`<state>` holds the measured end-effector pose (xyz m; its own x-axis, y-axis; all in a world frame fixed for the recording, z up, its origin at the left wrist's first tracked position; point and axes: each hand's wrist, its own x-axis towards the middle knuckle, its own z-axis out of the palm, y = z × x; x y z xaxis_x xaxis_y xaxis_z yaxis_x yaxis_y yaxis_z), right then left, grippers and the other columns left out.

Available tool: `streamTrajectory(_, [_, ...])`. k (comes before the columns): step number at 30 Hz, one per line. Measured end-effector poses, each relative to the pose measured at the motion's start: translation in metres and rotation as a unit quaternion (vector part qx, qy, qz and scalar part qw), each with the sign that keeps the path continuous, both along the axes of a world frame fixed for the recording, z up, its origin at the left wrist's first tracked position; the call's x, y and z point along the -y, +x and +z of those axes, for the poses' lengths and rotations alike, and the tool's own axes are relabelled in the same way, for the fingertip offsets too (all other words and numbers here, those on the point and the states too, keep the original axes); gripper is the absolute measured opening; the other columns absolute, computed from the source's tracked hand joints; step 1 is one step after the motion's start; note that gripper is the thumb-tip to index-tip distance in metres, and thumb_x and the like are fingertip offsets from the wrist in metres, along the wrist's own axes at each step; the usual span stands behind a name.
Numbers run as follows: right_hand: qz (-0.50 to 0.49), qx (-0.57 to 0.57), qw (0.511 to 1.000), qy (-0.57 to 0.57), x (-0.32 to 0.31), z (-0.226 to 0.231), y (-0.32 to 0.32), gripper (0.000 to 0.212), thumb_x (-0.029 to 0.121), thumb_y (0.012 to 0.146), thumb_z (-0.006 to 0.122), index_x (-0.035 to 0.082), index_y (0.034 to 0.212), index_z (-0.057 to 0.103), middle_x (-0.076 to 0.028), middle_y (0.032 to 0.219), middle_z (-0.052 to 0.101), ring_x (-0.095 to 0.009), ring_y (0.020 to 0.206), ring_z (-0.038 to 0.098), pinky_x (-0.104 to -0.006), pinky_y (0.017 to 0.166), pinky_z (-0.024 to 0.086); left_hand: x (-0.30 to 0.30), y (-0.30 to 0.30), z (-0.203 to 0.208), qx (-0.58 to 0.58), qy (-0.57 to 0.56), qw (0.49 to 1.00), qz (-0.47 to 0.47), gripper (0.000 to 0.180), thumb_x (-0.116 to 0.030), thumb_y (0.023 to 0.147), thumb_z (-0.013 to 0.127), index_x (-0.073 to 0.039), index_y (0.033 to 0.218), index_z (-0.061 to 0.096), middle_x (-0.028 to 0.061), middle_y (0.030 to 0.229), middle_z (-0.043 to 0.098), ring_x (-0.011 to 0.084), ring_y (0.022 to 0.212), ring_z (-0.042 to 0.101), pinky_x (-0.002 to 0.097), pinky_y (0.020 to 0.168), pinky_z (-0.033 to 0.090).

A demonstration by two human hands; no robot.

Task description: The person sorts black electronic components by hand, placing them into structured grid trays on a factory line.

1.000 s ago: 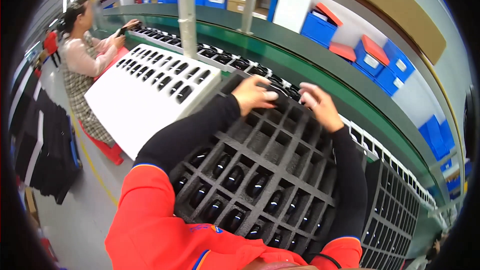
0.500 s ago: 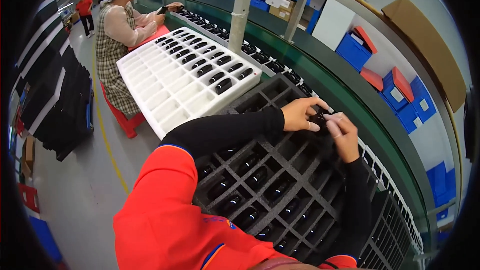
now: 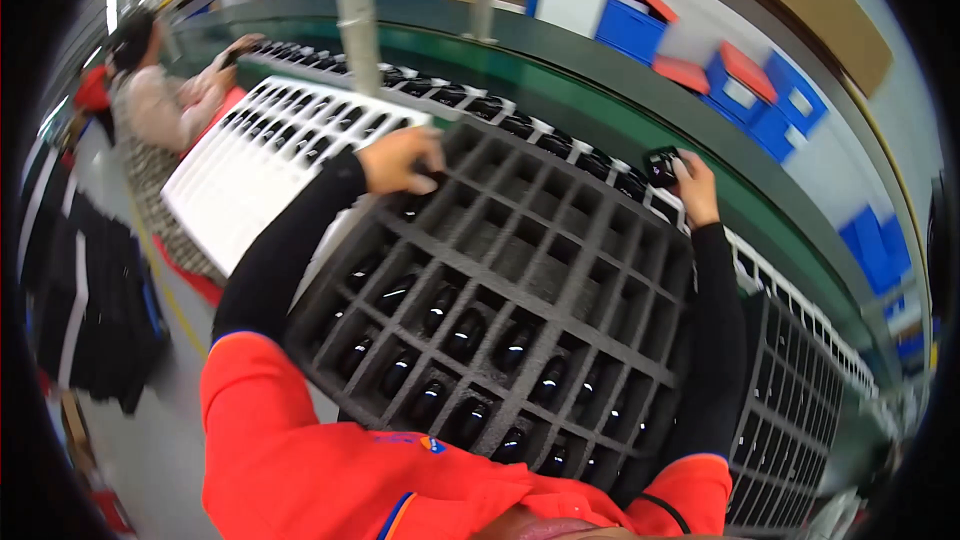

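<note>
My right hand point(image 3: 697, 187) grips a small glossy black device point(image 3: 661, 167) and holds it over the row of black pieces along the green conveyor. At the far left corner of the dark grey foam tray point(image 3: 470, 272), my left hand point(image 3: 398, 160) is slightly blurred, its thumb and fingers curved apart above a compartment. A dark rounded piece point(image 3: 412, 206) lies just below that hand. Rounded, shiny black pieces point(image 3: 468, 333) fill the tray's nearer compartments, while several farther ones show bare foam.
A white tray point(image 3: 215, 190) with black pieces stands at the left, by a seated person point(image 3: 160, 100). Beyond runs the conveyor point(image 3: 560, 70) with a line of black pieces point(image 3: 515, 124). Another partitioned tray point(image 3: 790, 420) is at the right. Blue bins point(image 3: 632, 25) stand behind.
My hands, together over the tray before, are now apart. The left went to the tray's far left corner; the right carried the black device toward the conveyor. The view has swung right.
</note>
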<state>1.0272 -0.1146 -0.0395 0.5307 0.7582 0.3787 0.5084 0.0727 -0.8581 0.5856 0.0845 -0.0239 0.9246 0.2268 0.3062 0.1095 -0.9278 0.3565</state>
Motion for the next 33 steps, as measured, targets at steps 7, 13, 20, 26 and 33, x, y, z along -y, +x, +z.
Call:
streamTrajectory(7, [-0.126, 0.238, 0.954, -0.133, -0.016, -0.05, 0.064, 0.024, 0.014, 0.077, 0.057, 0.009, 0.1, 0.063, -0.014, 0.086, 0.065, -0.026, 0.078, 0.063, -0.0333, 0.073, 0.048, 0.009, -0.017, 0.003, -0.214, -0.072, 0.971, 0.076, 0.058, -0.021, 0.065, 0.077, -0.017, 0.118, 0.052, 0.0293, 0.138, 0.022, 0.0406, 0.132, 0.015, 0.0393, 0.107, 0.018])
streamTrajectory(13, [-0.022, 0.239, 0.953, -0.184, -0.015, -0.062, 0.051, 0.024, 0.013, 0.076, 0.06, 0.01, 0.099, 0.064, -0.014, 0.09, 0.065, -0.026, 0.085, 0.062, -0.0341, 0.078, 0.047, 0.017, 0.001, 0.029, -0.233, -0.011, 0.966, 0.11, 0.04, -0.014, 0.056, 0.08, -0.015, 0.094, 0.066, 0.0264, 0.138, 0.027, 0.0425, 0.132, 0.014, 0.0468, 0.107, 0.019])
streamTrajectory(20, [-0.057, 0.235, 0.964, -0.109, -0.026, -0.03, 0.06, 0.03, 0.016, 0.075, 0.063, 0.004, 0.103, 0.061, -0.016, 0.085, 0.063, -0.028, 0.081, 0.062, -0.0355, 0.075, 0.048, 0.018, -0.009, 0.024, -0.204, -0.073, 0.97, 0.109, 0.063, -0.021, 0.067, 0.074, -0.017, 0.125, 0.051, 0.0261, 0.132, 0.034, 0.0398, 0.121, 0.033, 0.0393, 0.103, 0.026])
streamTrajectory(26, [-0.011, 0.262, 0.964, -0.037, -0.03, 0.016, 0.005, 0.024, 0.013, 0.079, 0.059, 0.003, 0.101, 0.061, -0.015, 0.092, 0.059, -0.026, 0.079, 0.058, -0.0355, 0.073, 0.046, 0.031, -0.008, 0.04, -0.074, -0.074, 0.989, 0.107, 0.049, -0.013, 0.061, 0.078, -0.014, 0.107, 0.063, 0.0156, 0.14, 0.032, 0.0319, 0.132, 0.026, 0.0416, 0.107, 0.021])
streamTrajectory(33, [0.279, 0.227, 0.931, 0.067, -0.008, 0.064, -0.154, 0.037, 0.021, 0.077, 0.068, 0.004, 0.107, 0.055, -0.01, 0.094, 0.054, -0.019, 0.082, 0.056, -0.0307, 0.071, 0.048, 0.07, 0.06, 0.045, 0.212, -0.583, 0.784, 0.022, 0.022, -0.008, 0.08, 0.065, -0.002, 0.1, 0.057, 0.0041, 0.087, 0.061, 0.0111, 0.075, 0.058, 0.022, 0.064, 0.046])
